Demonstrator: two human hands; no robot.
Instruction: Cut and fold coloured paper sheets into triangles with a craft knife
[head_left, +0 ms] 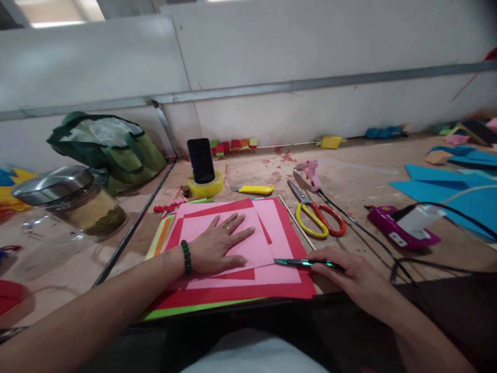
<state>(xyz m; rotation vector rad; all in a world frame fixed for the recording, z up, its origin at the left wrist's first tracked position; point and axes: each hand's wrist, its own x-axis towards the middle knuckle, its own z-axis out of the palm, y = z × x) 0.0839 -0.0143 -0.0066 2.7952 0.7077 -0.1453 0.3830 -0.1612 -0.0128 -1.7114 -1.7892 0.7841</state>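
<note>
My left hand (223, 243) lies flat with spread fingers on the top pink sheet (258, 252), which rests on a stack of pink and red sheets. My right hand (349, 269) grips a dark utility knife (295, 262) with teal parts. The knife points left, and its tip meets the right edge of the top pink sheet near the lower corner. Beneath, a larger red sheet (298, 291) shows around the pile, with a green sheet (202, 309) sticking out at the front. Orange and yellow sheets (160, 235) show at the left side.
Beyond the papers lie a yellow utility knife (254, 189), scissors (310, 207) and a pink glue gun (312, 173). A phone (201, 160) leans on a yellow tape roll (205, 186). A glass jar (89, 207) and green bag (132, 160) stand left; a purple power strip (404, 228) with cables lies right.
</note>
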